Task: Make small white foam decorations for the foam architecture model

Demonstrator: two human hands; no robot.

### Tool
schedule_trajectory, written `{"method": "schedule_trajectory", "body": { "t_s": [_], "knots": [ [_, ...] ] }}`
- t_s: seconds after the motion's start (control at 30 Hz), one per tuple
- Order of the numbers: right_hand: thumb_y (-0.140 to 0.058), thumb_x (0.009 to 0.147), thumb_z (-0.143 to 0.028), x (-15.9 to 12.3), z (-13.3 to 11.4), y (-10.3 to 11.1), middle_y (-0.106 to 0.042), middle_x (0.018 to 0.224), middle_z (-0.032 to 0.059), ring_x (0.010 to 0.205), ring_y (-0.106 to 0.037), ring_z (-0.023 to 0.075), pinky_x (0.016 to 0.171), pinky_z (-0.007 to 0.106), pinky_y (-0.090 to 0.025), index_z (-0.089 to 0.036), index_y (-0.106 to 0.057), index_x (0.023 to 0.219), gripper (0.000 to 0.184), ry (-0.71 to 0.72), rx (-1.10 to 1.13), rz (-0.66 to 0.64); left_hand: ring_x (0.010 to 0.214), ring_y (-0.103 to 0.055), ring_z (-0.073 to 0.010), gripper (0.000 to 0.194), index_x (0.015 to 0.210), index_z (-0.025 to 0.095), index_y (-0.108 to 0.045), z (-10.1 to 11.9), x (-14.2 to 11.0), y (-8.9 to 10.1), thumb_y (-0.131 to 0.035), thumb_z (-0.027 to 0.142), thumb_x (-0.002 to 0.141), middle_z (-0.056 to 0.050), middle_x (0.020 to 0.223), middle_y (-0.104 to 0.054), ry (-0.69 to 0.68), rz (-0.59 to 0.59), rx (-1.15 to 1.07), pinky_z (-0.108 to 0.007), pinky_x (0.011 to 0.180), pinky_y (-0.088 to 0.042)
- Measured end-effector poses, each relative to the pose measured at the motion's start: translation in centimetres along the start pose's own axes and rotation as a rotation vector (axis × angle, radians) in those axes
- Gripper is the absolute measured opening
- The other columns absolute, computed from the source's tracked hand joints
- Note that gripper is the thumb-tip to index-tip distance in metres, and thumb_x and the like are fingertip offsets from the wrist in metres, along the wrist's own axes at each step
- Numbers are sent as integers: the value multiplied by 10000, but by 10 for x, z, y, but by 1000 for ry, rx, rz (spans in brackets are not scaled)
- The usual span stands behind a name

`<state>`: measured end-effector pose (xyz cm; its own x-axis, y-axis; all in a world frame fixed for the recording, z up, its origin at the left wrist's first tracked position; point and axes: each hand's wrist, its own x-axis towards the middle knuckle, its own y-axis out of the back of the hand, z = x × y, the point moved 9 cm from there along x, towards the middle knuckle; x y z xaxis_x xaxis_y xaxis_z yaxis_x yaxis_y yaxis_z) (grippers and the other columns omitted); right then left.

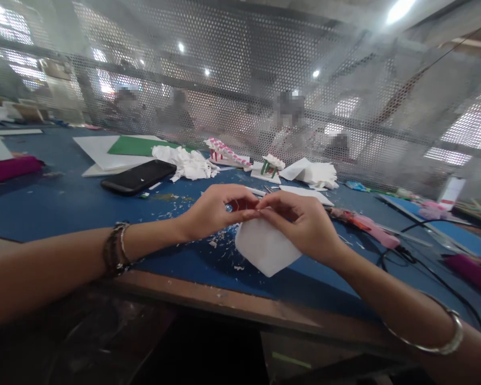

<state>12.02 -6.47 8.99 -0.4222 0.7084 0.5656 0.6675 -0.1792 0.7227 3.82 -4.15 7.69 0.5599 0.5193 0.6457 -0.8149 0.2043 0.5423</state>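
A piece of white paper [266,247] hangs over the blue table, its lower corner tilted toward me. My left hand [220,209] is closed in a pinch at the paper's upper edge. Thumb and fingertips of my right hand [304,219] pinch the same edge, and the two hands' fingertips touch. Whatever small fold lies between the fingertips is hidden. Pale scraps [224,235] are scattered on the table beneath and around my hands.
A black phone [139,177] lies left, near a green sheet [132,146] and crumpled white paper [190,162]. Small red-and-white [226,154] and green-and-white [270,167] paper models stand behind my hands. A pink glue gun [371,229] with a black cable lies right. Perforated mesh [232,64] rises behind, people beyond.
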Motion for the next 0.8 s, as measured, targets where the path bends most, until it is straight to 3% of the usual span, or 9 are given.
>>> {"method": "schedule_trajectory", "body": {
  "t_s": [0.3,0.5,0.8],
  "knots": [
    [-506,769,-201,-6,-3,6,-575,636,-28,566,-534,79,534,195,-421,-190,-537,888,124,58,-5,126,638,-519,-96,115,702,122,-594,-13,-1,1,-605,236,698,-16,687,-573,148,80,-289,-191,569,-428],
    [-507,754,-166,-7,-17,13,-614,653,-25,583,-555,80,539,191,-430,-201,-577,756,79,198,-73,126,535,-471,-48,37,674,120,-590,-20,0,-10,-604,154,672,28,613,-557,301,-6,-516,-151,496,-384],
    [-496,723,-108,-5,-23,11,-682,709,-11,569,-595,86,548,190,-452,-194,-639,759,170,274,-139,83,524,-475,-34,27,674,113,-599,-22,1,-15,-577,99,680,42,587,-556,331,-54,-606,-125,488,-390]
  ]
}}
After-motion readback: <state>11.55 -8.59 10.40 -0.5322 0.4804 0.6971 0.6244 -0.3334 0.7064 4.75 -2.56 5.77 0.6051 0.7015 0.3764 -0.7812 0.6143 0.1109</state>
